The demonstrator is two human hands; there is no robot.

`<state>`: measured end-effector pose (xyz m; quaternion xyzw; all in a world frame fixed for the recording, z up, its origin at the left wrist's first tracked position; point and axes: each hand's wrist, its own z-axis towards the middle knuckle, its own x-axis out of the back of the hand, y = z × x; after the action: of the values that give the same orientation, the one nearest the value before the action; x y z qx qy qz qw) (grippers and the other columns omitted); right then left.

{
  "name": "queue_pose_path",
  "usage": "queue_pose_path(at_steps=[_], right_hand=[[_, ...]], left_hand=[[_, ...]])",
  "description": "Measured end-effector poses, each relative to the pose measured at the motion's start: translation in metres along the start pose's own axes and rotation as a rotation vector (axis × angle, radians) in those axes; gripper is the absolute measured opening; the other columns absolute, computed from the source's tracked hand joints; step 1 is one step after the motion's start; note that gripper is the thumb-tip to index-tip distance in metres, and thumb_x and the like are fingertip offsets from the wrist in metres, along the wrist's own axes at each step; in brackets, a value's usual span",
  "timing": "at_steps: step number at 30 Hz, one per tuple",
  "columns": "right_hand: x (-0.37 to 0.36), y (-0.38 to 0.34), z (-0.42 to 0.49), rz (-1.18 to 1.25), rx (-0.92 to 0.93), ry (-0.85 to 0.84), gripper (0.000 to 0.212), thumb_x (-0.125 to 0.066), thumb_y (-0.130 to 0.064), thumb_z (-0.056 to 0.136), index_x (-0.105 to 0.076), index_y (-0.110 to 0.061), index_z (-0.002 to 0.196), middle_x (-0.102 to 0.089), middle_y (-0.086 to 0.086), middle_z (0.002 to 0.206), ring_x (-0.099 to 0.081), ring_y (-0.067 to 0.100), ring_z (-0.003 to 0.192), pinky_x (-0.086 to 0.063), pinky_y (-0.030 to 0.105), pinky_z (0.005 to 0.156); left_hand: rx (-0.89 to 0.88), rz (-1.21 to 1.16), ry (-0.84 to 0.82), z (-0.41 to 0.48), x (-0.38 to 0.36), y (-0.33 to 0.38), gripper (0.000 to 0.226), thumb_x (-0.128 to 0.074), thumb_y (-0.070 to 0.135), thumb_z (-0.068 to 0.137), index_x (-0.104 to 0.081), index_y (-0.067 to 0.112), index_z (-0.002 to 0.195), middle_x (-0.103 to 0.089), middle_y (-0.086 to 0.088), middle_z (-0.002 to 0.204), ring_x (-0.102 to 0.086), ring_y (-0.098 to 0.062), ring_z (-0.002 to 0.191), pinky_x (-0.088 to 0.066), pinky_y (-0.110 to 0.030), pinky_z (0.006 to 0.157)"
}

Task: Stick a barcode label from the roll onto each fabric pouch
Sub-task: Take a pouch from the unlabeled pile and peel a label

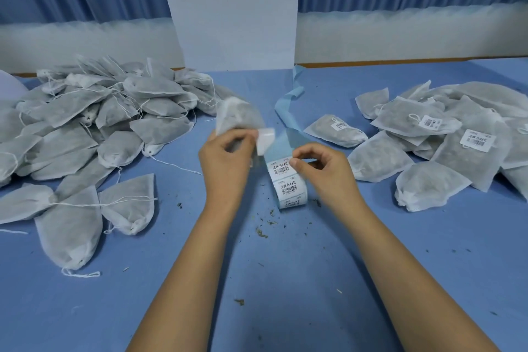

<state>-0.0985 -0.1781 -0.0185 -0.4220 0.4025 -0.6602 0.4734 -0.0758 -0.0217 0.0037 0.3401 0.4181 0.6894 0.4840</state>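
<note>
Two hands over the counter (285,280). Left hand (225,157) grips one pouch (240,116) and, seemingly, pinches a peeled label (265,137); right hand (323,168) pinches the roll (288,183), which rests on the counter between them. Unlabelled pouch heap (100,123) at left, labelled pouch heap (443,140) at right.

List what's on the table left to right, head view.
pile of unlabelled pouches → left hand, gripping one pouch and a peeled label → label roll → right hand, pinching the roll's top → pile of labelled pouches
</note>
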Motion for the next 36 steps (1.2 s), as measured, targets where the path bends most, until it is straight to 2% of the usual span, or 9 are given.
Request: queue_pose_path(at_steps=[3,6,9,14,19,23,27,32,36], right_hand=[[-0.003,0.000,-0.001,0.012,0.029,0.060,0.027,-0.073,0.000,0.078,-0.056,-0.020,0.077,-0.061,-0.006,0.088,-0.055,-0.002,0.067,-0.043,0.016,0.064],[-0.004,-0.002,-0.003,-0.162,0.171,0.104,0.024,-0.076,-0.004,0.076,-0.059,-0.021,0.072,-0.055,-0.006,0.092,-0.052,0.003,0.084,-0.036,0.012,0.071],[-0.004,-0.006,-0.005,-0.154,0.242,0.132,0.013,-0.069,-0.019,0.086,-0.068,-0.017,0.073,-0.058,-0.009,0.086,-0.050,-0.001,0.086,-0.033,0.011,0.077],[-0.003,-0.018,-0.007,0.157,0.127,0.066,0.043,-0.053,-0.021,0.093,-0.065,-0.036,0.054,-0.056,-0.021,0.058,-0.050,-0.006,0.063,-0.036,0.006,0.064],[-0.001,-0.019,-0.007,0.238,0.045,0.057,0.049,-0.056,-0.006,0.093,-0.064,-0.030,0.051,-0.057,-0.020,0.056,-0.050,-0.006,0.058,-0.037,0.004,0.062],[0.007,-0.017,-0.003,0.316,-0.046,0.242,0.026,-0.055,-0.010,0.093,-0.059,-0.016,0.068,-0.051,0.001,0.070,-0.043,0.002,0.061,-0.034,0.010,0.060],[0.011,-0.022,-0.006,0.351,0.129,0.264,0.017,-0.058,-0.015,0.087,-0.058,-0.018,0.070,-0.055,-0.014,0.067,-0.047,0.001,0.066,-0.037,0.009,0.065],[-0.005,-0.026,-0.013,0.291,0.295,0.047,0.009,-0.062,-0.022,0.083,-0.059,-0.024,0.075,-0.052,0.004,0.074,-0.042,0.027,0.072,-0.037,0.031,0.071],[-0.012,-0.026,-0.013,0.194,0.274,0.044,0.010,-0.062,-0.014,0.085,-0.062,-0.020,0.077,-0.057,0.002,0.073,-0.045,0.027,0.069,-0.039,0.030,0.067]], left_hand=[[-0.174,-0.039,0.227,0.005,0.012,0.002,0.017,-0.069,0.010,0.087,-0.072,0.027,0.082,-0.068,0.012,0.084,-0.060,0.000,0.079,-0.047,-0.018,0.076],[-0.487,0.071,0.302,0.000,0.010,0.000,0.007,-0.071,0.016,0.086,-0.075,0.016,0.091,-0.062,0.008,0.096,-0.059,-0.006,0.088,-0.046,-0.014,0.082],[-0.797,0.228,0.157,-0.004,0.001,-0.008,0.011,-0.070,0.011,0.086,-0.076,0.003,0.081,-0.063,-0.018,0.097,-0.057,-0.020,0.092,-0.041,-0.009,0.085],[-1.005,0.280,-0.134,-0.007,-0.009,-0.012,0.012,-0.070,0.005,0.088,-0.074,-0.006,0.094,-0.061,-0.013,0.111,-0.059,-0.023,0.100,-0.047,-0.022,0.089],[-0.892,0.256,-0.176,-0.010,-0.007,-0.006,0.014,-0.074,0.012,0.085,-0.077,0.000,0.093,-0.066,-0.017,0.102,-0.059,-0.015,0.095,-0.047,-0.018,0.085],[-0.444,-0.040,-0.043,-0.006,0.004,0.004,0.016,-0.065,0.019,0.089,-0.072,0.029,0.099,-0.069,0.015,0.101,-0.059,0.001,0.090,-0.044,-0.013,0.079],[-0.155,-0.200,-0.097,0.008,0.014,0.003,0.037,-0.061,-0.001,0.088,-0.069,0.029,0.108,-0.066,0.023,0.113,-0.058,0.001,0.112,-0.045,-0.014,0.089],[-0.194,-0.118,-0.263,0.002,0.006,0.005,0.042,-0.067,0.005,0.081,-0.068,0.035,0.110,-0.064,0.016,0.119,-0.056,-0.002,0.116,-0.044,-0.013,0.088],[-0.278,0.016,-0.339,-0.001,0.004,0.006,0.048,-0.072,0.012,0.078,-0.064,0.045,0.111,-0.058,0.021,0.116,-0.056,0.001,0.111,-0.045,-0.014,0.084]])
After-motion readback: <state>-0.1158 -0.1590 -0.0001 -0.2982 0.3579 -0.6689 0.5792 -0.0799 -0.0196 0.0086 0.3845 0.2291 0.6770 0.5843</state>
